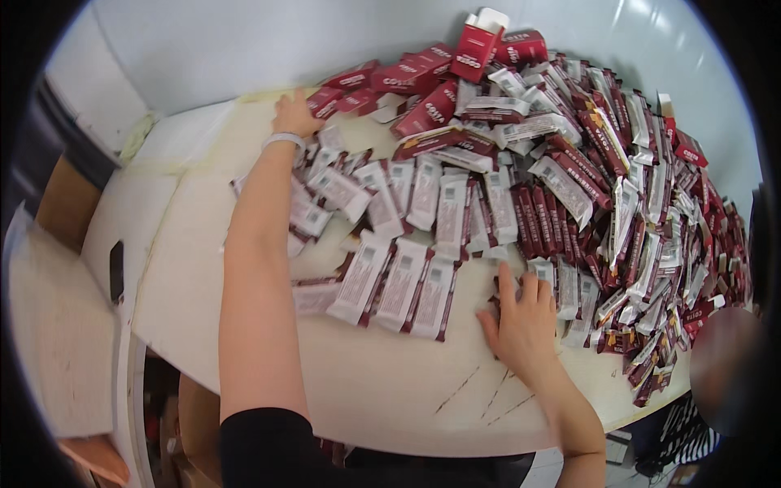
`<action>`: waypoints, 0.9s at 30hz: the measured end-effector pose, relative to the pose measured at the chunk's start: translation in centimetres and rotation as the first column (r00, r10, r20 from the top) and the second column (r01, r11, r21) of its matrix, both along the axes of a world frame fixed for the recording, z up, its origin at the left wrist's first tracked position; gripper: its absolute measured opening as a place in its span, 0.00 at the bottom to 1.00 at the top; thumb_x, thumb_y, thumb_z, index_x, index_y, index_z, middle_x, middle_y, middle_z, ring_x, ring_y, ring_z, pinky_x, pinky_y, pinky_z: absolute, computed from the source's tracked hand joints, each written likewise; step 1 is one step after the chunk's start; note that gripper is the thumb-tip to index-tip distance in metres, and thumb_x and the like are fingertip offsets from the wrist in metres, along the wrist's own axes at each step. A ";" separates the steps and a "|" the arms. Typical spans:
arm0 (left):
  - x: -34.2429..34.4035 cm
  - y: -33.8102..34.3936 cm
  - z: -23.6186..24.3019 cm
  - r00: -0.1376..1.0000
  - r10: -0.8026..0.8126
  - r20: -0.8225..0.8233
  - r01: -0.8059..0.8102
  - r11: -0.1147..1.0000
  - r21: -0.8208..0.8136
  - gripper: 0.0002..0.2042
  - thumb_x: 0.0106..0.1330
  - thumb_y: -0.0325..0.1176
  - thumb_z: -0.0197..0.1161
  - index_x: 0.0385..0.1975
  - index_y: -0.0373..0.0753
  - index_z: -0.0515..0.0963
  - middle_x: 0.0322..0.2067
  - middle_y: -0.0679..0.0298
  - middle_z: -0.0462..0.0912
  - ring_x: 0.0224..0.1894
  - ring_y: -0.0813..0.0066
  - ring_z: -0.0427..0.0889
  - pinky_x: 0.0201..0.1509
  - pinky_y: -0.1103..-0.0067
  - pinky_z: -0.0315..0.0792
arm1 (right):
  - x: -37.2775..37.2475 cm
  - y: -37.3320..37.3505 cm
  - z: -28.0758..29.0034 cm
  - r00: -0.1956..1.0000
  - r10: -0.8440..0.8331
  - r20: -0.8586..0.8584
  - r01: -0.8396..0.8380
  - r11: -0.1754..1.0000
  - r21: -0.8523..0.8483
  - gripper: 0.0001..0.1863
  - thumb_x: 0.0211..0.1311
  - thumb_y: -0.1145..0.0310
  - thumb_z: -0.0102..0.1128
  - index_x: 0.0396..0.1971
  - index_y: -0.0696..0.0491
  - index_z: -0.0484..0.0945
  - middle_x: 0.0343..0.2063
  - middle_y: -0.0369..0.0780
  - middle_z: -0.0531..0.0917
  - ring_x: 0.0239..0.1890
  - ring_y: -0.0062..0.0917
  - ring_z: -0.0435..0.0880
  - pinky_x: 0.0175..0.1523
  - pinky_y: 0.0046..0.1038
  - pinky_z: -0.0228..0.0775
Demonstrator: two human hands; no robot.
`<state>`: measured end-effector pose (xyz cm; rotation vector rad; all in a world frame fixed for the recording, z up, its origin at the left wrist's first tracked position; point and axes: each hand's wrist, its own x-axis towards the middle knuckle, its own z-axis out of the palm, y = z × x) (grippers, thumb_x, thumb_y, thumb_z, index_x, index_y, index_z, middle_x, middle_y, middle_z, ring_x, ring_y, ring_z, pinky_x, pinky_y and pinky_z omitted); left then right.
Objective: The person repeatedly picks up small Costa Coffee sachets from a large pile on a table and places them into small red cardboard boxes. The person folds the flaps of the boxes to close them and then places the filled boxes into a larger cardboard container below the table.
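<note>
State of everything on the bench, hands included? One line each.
Left hand: reaching beside red boxes, grip unclear
Right hand: fingers parted, low over the table, grip unclear
Tallest-standing red box: top open
Three front packets: lying pale side up, side by side
Right-hand packet pile: heaped, jumbled
Table: dark-streaked near the edge

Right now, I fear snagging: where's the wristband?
Upper left in the head view, the wristband circles the wrist below the left hand, near the packets.

On the table (191, 252) over there, a heap of packets (639, 207) fills the right; boxes (404, 75) lie at the back near the wall (268, 49), the left hand (296, 116) beside them. The right hand (525, 323) is nearer, between a row of packets (399, 285) and that heap.
</note>
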<state>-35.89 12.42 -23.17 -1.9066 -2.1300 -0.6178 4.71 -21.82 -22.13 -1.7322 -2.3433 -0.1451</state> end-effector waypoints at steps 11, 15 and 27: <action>5.8 -16.5 14.5 0.681 -0.322 -0.658 0.597 0.764 0.244 0.11 0.56 0.27 0.60 0.39 0.47 0.79 0.45 0.59 0.77 0.52 0.60 0.73 0.54 0.63 0.69 | 1.5 -1.2 -0.1 0.817 0.165 -0.553 -0.336 0.915 -0.223 0.31 0.39 0.81 0.63 0.51 0.55 0.69 0.44 0.50 0.67 0.47 0.46 0.70 0.51 0.40 0.69; 16.0 -32.2 11.7 0.488 -0.782 -0.389 0.855 0.517 0.034 0.12 0.50 0.28 0.65 0.36 0.44 0.79 0.42 0.62 0.76 0.52 0.62 0.73 0.55 0.62 0.70 | 3.0 -1.5 1.0 0.704 -0.027 -0.710 -0.302 0.893 -0.334 0.34 0.39 0.83 0.58 0.53 0.53 0.67 0.41 0.42 0.68 0.41 0.31 0.72 0.46 0.29 0.69; 22.4 -49.7 3.0 0.639 -0.730 0.244 0.637 0.680 0.364 0.31 0.43 0.24 0.73 0.52 0.40 0.72 0.65 0.52 0.56 0.64 0.57 0.63 0.70 0.54 0.54 | 1.3 -13.1 1.1 0.131 -0.070 -0.989 -0.418 0.901 -0.119 0.25 0.43 0.87 0.53 0.46 0.57 0.75 0.42 0.38 0.64 0.35 0.18 0.70 0.36 0.18 0.66</action>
